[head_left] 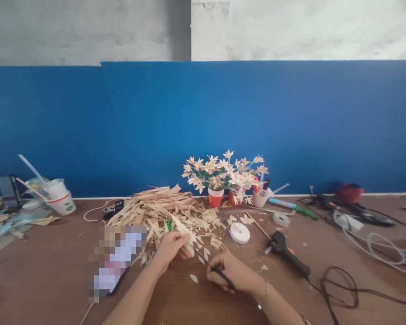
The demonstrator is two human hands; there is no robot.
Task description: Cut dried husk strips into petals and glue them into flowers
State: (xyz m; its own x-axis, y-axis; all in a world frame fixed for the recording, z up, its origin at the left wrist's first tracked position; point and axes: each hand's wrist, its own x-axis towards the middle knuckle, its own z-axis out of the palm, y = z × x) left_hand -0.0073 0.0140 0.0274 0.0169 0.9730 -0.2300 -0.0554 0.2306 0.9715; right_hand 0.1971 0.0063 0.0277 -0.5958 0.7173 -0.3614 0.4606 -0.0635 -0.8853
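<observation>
My left hand is closed around a pale dried husk strip, which points up and to the left. In my right hand is a pair of scissors with black handles. The scissor blades reach left to the lower end of the strip, close to my left fingers. Just below the blades, a small cut petal lies on the table, and a few similar pieces lie above them. Behind my left hand spreads a heap of dried husk strips.
Husk flowers stand in red-and-white cups at the back. A white tape roll and a black glue gun with cords lie to the right. A phone lies left, and a paper cup stands farther left. A blue partition closes the back.
</observation>
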